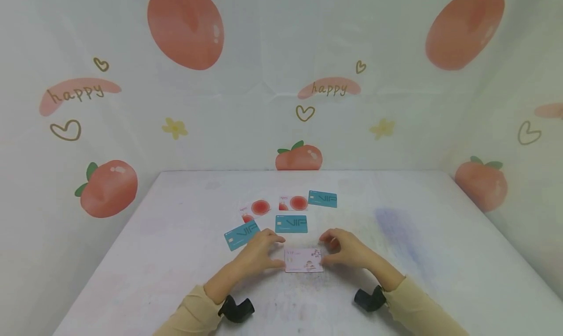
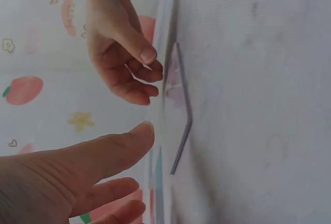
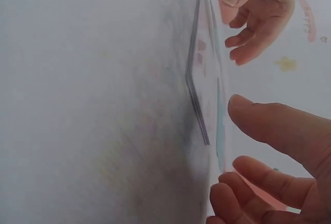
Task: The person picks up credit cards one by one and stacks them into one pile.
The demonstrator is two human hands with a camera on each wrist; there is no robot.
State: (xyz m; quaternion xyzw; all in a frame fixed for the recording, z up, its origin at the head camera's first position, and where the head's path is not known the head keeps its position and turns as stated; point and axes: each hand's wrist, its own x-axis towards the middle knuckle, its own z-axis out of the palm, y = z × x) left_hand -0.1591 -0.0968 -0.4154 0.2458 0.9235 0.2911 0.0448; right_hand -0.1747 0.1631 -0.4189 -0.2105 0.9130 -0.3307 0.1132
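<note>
A pale pink VIP card (image 1: 303, 261) lies flat on the table, its printed face up. My left hand (image 1: 260, 253) is at its left end and my right hand (image 1: 347, 249) at its right end, thumbs close to the short edges. In the left wrist view, the left thumb (image 2: 121, 149) is straight and stands apart from the card (image 2: 177, 92). The right wrist view likewise shows a gap between the right thumb (image 3: 269, 120) and the card's edge, which looks thick and layered. Neither hand holds anything; the fingers are loosely bent.
Beyond the pink card lie teal VIP cards, one (image 1: 291, 224) in the middle, one (image 1: 241, 235) tilted by the left hand and one (image 1: 323, 199) farther back. Two red-and-white cards (image 1: 293, 203) lie among them. A fruit-printed cloth (image 1: 246, 131) hangs behind the white table (image 1: 184, 219).
</note>
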